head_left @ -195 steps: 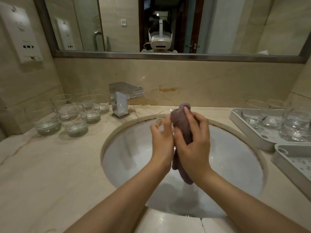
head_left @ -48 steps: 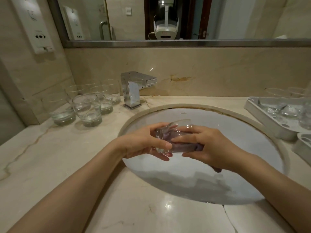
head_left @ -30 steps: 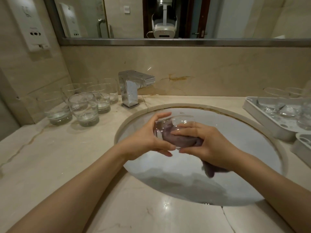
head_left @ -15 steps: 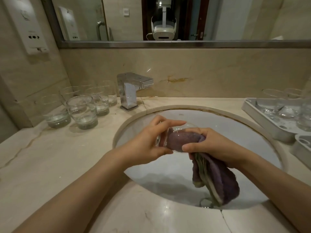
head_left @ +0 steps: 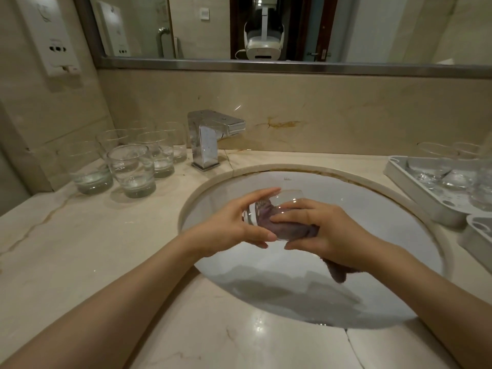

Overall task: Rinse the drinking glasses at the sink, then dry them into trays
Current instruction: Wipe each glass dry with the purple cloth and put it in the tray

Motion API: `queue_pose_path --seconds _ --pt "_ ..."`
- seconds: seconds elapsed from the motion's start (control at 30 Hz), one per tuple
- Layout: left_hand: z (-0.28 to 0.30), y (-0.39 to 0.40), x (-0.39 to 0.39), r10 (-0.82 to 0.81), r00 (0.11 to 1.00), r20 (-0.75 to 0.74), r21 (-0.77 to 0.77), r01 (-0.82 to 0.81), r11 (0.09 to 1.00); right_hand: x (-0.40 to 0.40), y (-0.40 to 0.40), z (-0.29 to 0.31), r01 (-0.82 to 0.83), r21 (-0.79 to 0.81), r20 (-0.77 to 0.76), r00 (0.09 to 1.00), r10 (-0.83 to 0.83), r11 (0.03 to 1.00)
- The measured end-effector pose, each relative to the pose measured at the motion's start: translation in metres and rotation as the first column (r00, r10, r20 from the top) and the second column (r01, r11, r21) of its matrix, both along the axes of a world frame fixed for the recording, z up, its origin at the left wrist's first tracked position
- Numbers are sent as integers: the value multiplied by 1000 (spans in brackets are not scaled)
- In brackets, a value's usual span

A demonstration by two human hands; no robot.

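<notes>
A clear drinking glass (head_left: 288, 198) lies on its side over the white sink basin (head_left: 359, 209), its base toward the left. My left hand (head_left: 234, 225) grips it round the base end. A purple cloth (head_left: 279, 226) is stuffed inside the glass, and my right hand (head_left: 327, 233) holds that cloth at the glass's mouth; a short tail of it hangs below my right wrist. Several glasses (head_left: 131, 174) with a little water stand on the counter at the left. A white tray (head_left: 415, 187) at the right holds several glasses.
A chrome faucet (head_left: 207, 139) stands behind the basin, its spout pointing right. A second white tray (head_left: 479, 238) sits at the right edge, nearer to me. A mirror runs above the marble backsplash. A white wall unit (head_left: 53, 38) hangs at the upper left.
The cloth hung loose outside the glass half a second ago; now my right hand has pushed it back inside, and only a short tail hangs down. My left hand kept hold of the glass.
</notes>
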State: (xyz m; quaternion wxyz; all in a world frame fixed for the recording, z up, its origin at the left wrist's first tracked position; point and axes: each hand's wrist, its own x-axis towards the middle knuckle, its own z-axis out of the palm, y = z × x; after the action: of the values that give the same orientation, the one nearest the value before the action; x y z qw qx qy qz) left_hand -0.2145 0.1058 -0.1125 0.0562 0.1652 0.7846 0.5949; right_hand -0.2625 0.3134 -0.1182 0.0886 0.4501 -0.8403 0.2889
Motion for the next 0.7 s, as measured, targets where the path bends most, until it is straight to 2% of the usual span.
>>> queue_pose_path --seconds 0.03,0.07,0.1,0.13,0.17,0.23,0.33,0.37,0.4,0.43,0.47,0.5,0.53,0.6,0.7 --pt "-1 1 1 31 990 -138 -138 -50 989 4 -2 3 18 -89 256 967 6 996" --pt "-3 2 0 17 958 -285 -271 -98 958 7 -3 5 38 -179 496 867 57 983" --pt "-5 2 0 -32 913 -408 -369 -132 920 10 -3 7 59 -240 664 738 119 969" --pt "-6 1 -2 -86 864 -496 -428 -157 890 11 -4 9 73 -278 742 650 166 958" --pt "-6 -2 -5 -118 829 -546 -454 -174 874 12 -4 10 81 -301 770 609 192 950" --pt "-4 -4 -5 -92 828 -554 -417 -180 891 15 -6 10 86 -316 749 634 192 945" --pt "2 -1 -1 31 915 -403 -227 -133 965 17 -8 10 67 -311 576 807 131 948" --pt "6 0 0 60 954 -295 -116 -98 988 16 -6 9 50 -291 447 890 89 955" --pt "10 0 2 61 985 -163 14 -59 998 14 -3 9 24 -239 254 966 39 971" --pt "13 0 3 28 999 -29 135 -24 991 10 0 8 4 -152 5 1000 -3 988" --pt "15 -2 3 -23 996 91 232 1 973 5 2 7 -5 -57 -263 965 -10 998" --pt "15 -4 2 -76 980 185 302 17 953 1 5 4 -7 20 -459 888 15 1000" --pt "14 -4 2 -123 961 247 348 31 937 -2 5 3 -2 71 -562 826 42 997" --pt "14 -6 2 -165 945 282 366 53 929 -1 3 2 -18 79 -585 809 61 997" --pt "14 -9 2 -156 955 254 317 70 946 -2 2 1 -38 30 -488 872 48 999"
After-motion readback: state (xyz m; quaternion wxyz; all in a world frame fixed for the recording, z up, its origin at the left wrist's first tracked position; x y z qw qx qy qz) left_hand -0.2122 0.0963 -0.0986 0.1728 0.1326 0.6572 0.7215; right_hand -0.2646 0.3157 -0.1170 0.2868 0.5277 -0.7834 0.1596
